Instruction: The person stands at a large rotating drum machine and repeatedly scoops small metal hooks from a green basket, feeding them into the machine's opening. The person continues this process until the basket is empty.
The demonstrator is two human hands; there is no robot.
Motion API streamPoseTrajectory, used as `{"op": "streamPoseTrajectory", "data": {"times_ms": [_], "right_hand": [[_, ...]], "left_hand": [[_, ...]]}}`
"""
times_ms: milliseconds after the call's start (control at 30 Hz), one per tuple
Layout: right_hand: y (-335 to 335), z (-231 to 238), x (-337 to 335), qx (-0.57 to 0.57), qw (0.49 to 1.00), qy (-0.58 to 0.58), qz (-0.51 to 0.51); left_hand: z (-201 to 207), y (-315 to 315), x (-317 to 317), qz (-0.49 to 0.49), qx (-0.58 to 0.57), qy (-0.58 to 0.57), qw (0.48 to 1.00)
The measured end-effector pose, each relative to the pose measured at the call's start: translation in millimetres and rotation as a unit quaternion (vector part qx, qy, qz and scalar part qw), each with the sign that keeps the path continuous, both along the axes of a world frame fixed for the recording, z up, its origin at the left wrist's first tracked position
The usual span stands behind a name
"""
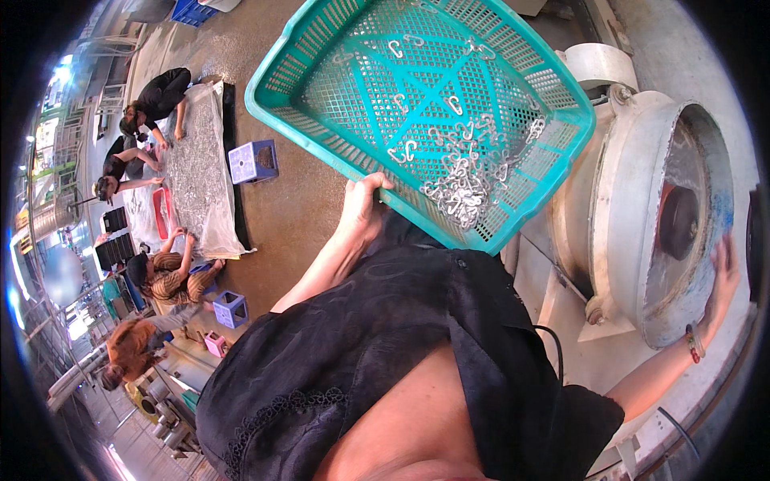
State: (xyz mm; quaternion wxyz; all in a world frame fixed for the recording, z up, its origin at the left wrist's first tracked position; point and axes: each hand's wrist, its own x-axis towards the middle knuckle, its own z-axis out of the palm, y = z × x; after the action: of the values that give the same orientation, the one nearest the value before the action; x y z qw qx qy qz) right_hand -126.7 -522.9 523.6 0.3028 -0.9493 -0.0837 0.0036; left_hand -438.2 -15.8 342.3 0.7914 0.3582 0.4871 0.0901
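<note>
A teal plastic basket (pixel 425 215) with mesh walls hangs tilted in front of me. My left hand (pixel 365 204) is closed around its near rim. Small silvery metal hooks (pixel 461 192) lie in a heap toward the basket's lower right corner, with several scattered over its floor. Far to the right, my right hand (pixel 724 272) has its fingers stretched out at the rim of a round metal drum (pixel 622 208). Whether the fingers press on the rim is hard to tell. Inside the drum's mouth sits a dark round part (pixel 678 223).
Off to the left, several people work at a low table (pixel 196 152) covered with plastic sheeting and small metal pieces. Purple stools (pixel 253 162) and a pink stool (pixel 215 344) stand on the wet brown floor. A blue crate (pixel 192 12) is at the top.
</note>
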Motion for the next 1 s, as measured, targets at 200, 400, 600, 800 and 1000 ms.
{"op": "streamPoseTrajectory", "data": {"times_ms": [200,400,600,800,1000], "right_hand": [[302.3,-55.0,-84.9,0.112,0.919,0.191,0.327],[383.3,-245.6,-160.9,-0.148,0.976,0.052,0.154],[366.1,-236.1,-225.5,-0.092,0.942,0.131,0.294],[369.7,-243.3,-176.5,0.266,0.865,0.382,0.188],[391.2,-173.1,-142.2,0.455,0.770,0.441,0.076]], "left_hand": [[-4.0,1.3,-8.1,0.012,0.012,-0.016,1.000],[10.6,1.4,1.8,0.021,0.050,-0.041,0.998],[16.0,3.5,-23.7,0.048,0.079,0.012,0.996],[-8.8,32.7,-29.1,0.003,0.071,0.004,0.997],[8.6,41.8,-35.4,-0.022,0.053,0.088,0.994]]}}
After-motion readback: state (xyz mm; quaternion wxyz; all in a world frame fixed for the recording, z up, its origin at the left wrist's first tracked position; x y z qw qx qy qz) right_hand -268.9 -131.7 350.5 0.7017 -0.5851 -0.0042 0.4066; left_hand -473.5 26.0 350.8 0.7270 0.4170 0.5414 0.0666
